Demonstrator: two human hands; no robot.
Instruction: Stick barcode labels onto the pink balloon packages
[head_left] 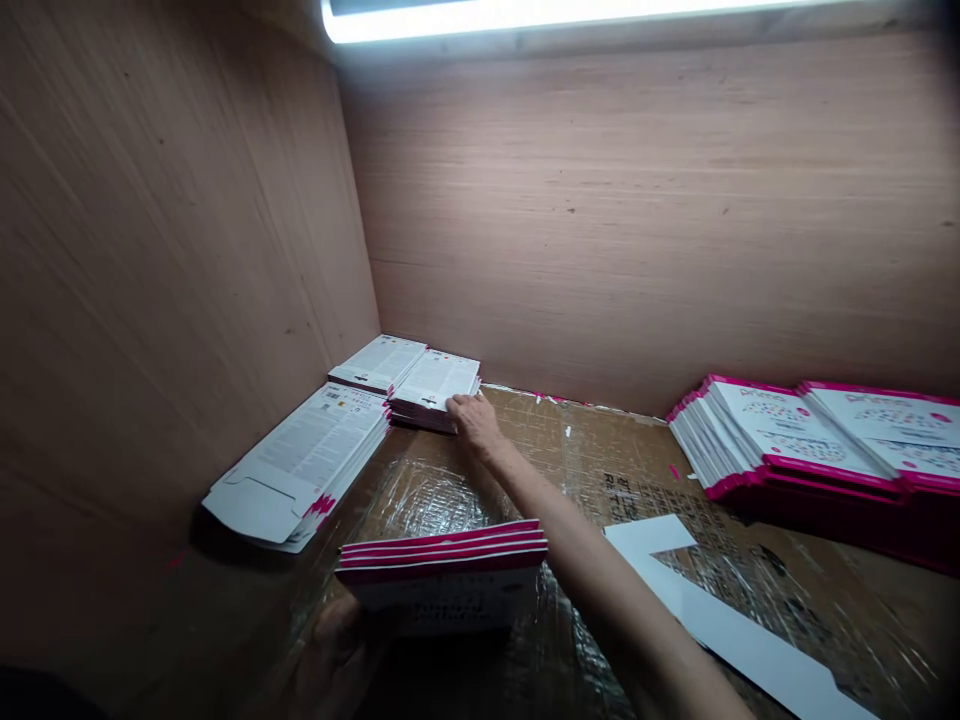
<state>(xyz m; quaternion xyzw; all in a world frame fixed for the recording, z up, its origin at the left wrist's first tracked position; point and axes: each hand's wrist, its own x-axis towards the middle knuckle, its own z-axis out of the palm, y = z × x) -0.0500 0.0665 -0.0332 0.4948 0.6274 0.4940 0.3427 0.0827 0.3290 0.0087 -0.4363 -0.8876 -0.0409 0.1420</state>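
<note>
My left hand, dark in shadow at the bottom, is closed on a small bundle of flat cartons, white with pink edges, held upright above the surface. Farther back, my right hand reaches to the front right corner of a low stack of flat white cartons. Its fingers curl over that corner; the thumb is partly hidden. Beside this stack lies another stack of white cartons in the corner. A longer fanned row of flat cartons, printed side up, runs along the left wall.
A brown cardboard sheet under shiny plastic film covers the work surface. At right lean many pink-and-white cartons. A white cut card piece lies in front of them. Wooden walls enclose the left and back, beneath a bright tube light.
</note>
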